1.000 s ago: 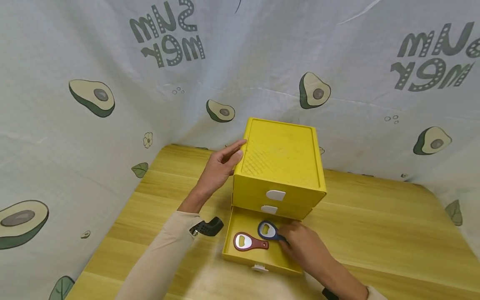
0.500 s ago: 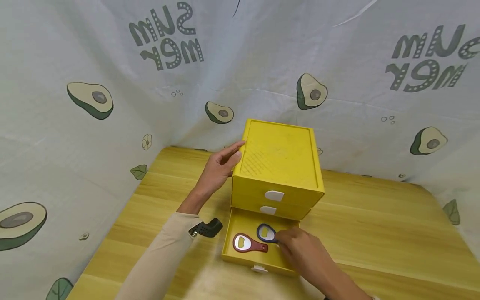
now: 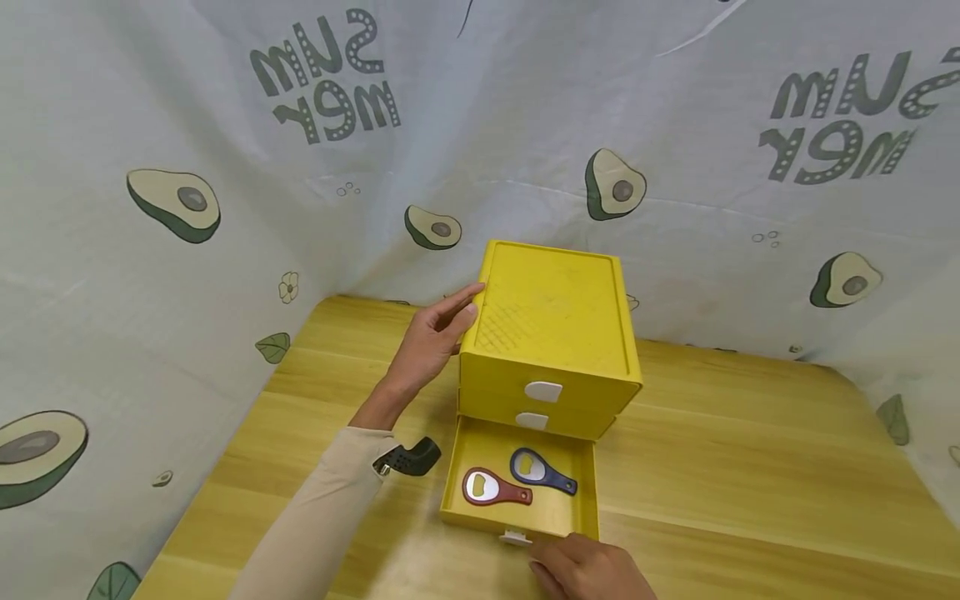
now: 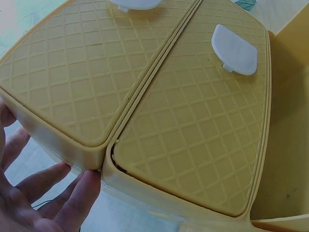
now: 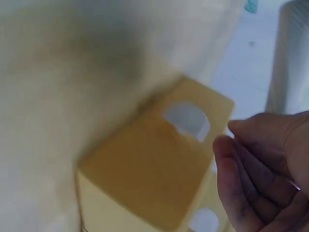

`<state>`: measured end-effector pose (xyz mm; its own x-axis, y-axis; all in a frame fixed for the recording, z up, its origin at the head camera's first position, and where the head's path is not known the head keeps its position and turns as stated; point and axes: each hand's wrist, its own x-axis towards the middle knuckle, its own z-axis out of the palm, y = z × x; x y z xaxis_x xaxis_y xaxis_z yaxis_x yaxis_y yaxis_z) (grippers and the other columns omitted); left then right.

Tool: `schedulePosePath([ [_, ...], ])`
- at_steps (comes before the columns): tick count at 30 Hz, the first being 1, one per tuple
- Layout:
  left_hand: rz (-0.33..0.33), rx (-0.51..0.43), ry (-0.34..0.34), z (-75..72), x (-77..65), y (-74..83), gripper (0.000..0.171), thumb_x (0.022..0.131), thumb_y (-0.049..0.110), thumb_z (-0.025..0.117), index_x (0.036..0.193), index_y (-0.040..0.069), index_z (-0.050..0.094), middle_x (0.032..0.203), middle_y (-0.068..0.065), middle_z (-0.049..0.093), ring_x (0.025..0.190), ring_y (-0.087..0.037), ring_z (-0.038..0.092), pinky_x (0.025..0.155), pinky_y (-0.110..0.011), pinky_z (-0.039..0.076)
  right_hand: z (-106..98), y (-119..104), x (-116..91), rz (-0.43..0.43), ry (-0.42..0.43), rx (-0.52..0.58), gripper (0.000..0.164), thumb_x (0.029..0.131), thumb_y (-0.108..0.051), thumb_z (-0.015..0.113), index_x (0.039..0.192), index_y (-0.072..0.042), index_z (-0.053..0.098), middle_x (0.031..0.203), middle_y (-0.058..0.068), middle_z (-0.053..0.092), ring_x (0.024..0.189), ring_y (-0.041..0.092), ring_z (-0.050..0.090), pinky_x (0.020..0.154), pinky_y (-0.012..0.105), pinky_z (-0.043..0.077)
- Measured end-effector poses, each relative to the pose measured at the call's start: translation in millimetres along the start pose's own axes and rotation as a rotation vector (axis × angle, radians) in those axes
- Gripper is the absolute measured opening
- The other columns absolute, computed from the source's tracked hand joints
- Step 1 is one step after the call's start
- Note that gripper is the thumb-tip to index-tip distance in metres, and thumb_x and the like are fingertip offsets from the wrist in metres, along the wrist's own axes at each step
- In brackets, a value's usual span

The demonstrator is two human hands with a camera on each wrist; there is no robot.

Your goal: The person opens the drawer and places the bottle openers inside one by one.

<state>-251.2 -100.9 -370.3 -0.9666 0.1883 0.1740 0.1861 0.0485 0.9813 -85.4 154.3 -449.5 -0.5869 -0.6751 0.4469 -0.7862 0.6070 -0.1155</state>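
A yellow drawer cabinet [image 3: 555,308] stands on the table with its bottom drawer [image 3: 487,443] pulled out. Inside the drawer lie a red bottle opener [image 3: 513,494] and a blue bottle opener [image 3: 553,477], side by side and apart. My left hand [image 3: 426,352] rests against the cabinet's left side, its fingers [image 4: 79,205] touching the wall near the front edge. Just in front of the drawer is my right hand [image 3: 588,571], close to the white drawer handle [image 3: 515,539]. In the right wrist view its fingers [image 5: 229,181] are loosely bent and hold nothing.
Two upper drawers with white pulls [image 3: 543,391] are closed. The wood-grain table [image 3: 750,467] extends on both sides. A white curtain [image 3: 510,100] printed with avocados hangs behind and to the left.
My right hand has let go of the blue bottle opener, leaving it in the drawer, and has moved toward the drawer's front. The left hand stays against the cabinet.
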Motion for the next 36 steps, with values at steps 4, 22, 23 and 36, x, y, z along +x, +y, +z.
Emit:
schedulePosePath([
  [4,0.001,-0.009,-0.001,-0.6,-0.2,-1.6,0.042,0.106,0.029,0.051,0.148,0.027,0.051,0.152,0.004,0.049,0.122,-0.022,0.059,0.092,-0.036,0.058,10.3,-7.6,-3.8,0.028,-0.017,-0.042,0.020,0.075,-0.020,0.087,0.082,-0.019,0.069,0.065,-0.017,0.054,0.061,-0.010,0.044,0.050,0.008,0.036],
  [22,-0.004,-0.025,0.005,0.4,-0.5,-0.4,0.042,0.106,0.031,0.052,0.148,0.027,0.052,0.150,0.003,0.051,0.122,-0.023,0.060,0.092,-0.036,0.058,26.2,-3.0,7.9,0.119,0.126,-0.143,0.023,0.069,-0.010,0.087,0.079,-0.017,0.068,0.069,-0.012,0.067,0.060,-0.003,0.058,0.050,0.016,0.047],
  [23,-0.003,-0.027,0.004,0.4,-0.4,-0.3,0.042,0.106,0.031,0.052,0.148,0.027,0.052,0.150,0.003,0.051,0.122,-0.023,0.060,0.092,-0.036,0.058,26.5,-1.6,8.8,0.115,0.139,-0.145,0.021,0.070,-0.010,0.087,0.079,-0.017,0.069,0.070,-0.012,0.068,0.061,-0.002,0.061,0.051,0.017,0.049],
  [36,-0.009,0.004,0.018,0.4,0.9,0.8,0.041,0.106,0.032,0.051,0.147,0.028,0.053,0.149,0.004,0.052,0.119,-0.020,0.059,0.092,-0.036,0.057,28.9,10.2,21.6,0.186,0.147,-0.172,0.020,0.068,-0.009,0.087,0.081,-0.015,0.072,0.075,-0.008,0.072,0.067,0.001,0.067,0.054,0.021,0.053],
])
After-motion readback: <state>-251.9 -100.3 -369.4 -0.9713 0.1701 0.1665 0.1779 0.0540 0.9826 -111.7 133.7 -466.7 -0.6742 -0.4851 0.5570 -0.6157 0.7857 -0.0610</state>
